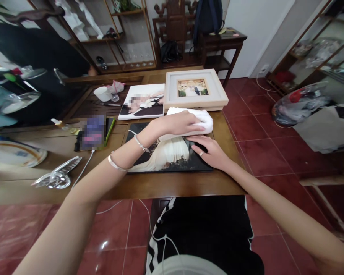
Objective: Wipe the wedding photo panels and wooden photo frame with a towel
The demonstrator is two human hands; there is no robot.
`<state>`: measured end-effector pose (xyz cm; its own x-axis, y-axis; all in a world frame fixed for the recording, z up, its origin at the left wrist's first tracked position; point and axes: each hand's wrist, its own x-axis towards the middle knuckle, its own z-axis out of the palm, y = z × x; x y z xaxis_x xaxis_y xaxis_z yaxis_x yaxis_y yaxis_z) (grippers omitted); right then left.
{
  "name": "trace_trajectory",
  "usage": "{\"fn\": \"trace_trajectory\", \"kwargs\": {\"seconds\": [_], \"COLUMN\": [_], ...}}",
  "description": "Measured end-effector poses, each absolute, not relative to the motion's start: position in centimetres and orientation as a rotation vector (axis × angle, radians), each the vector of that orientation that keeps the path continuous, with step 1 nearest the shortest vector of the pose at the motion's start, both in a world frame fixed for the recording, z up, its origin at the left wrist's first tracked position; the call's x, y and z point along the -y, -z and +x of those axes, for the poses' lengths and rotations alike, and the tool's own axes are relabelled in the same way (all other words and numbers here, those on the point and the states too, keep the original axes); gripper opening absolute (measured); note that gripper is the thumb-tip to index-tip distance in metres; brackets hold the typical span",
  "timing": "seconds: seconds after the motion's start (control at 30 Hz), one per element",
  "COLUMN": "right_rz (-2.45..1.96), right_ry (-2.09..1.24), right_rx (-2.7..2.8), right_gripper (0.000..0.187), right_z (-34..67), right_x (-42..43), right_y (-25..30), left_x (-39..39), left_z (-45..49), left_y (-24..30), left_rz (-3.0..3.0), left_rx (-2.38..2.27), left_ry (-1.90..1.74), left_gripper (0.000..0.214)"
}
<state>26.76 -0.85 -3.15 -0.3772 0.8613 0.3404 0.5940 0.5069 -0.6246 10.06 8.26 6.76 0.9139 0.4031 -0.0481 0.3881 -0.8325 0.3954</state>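
A dark glossy photo panel with a white-gowned figure lies flat on the wooden table in front of me. My left hand rests on a folded white cloth, fingers curled over it, at the panel's far right corner. My right hand lies flat and open on the panel's right edge, a ring on one finger. Bracelets circle my left wrist.
Behind the panel sit a pale framed photo and an unframed print. A phone with a cable, a white cup, a clear ornament and a plate occupy the left side. Red tiled floor lies right.
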Motion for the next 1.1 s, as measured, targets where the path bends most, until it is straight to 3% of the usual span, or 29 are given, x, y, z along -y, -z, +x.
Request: {"fn": "trace_trajectory", "kwargs": {"seconds": [0.3,0.5,0.6,0.8,1.1], "right_rz": [-1.188,-1.152,-1.189,-1.216,-1.156], "right_ry": [-0.586,-0.594,-0.599,-0.591,-0.572], "right_rx": [2.116,2.1,2.086,2.099,2.093], "right_gripper": [0.037,0.038,0.041,0.045,0.05], "right_z": [26.7,26.7,26.7,26.7,26.9], "right_x": [0.9,0.9,0.9,0.9,0.7], "right_y": [3.1,3.1,3.1,2.9,3.3], "left_x": [-7.5,-2.0,2.1,7.3,1.2], "left_z": [6.0,4.5,4.1,3.7,4.1], "left_y": [-5.4,-5.5,-5.5,-4.7,-3.0], "left_rz": [2.742,2.889,2.967,3.022,2.949], "left_rx": [-0.778,-1.101,-1.064,-0.834,-1.013], "left_ry": [-0.121,0.044,0.164,0.153,-0.184], "left_gripper": [0.042,0.038,0.023,0.015,0.027]}}
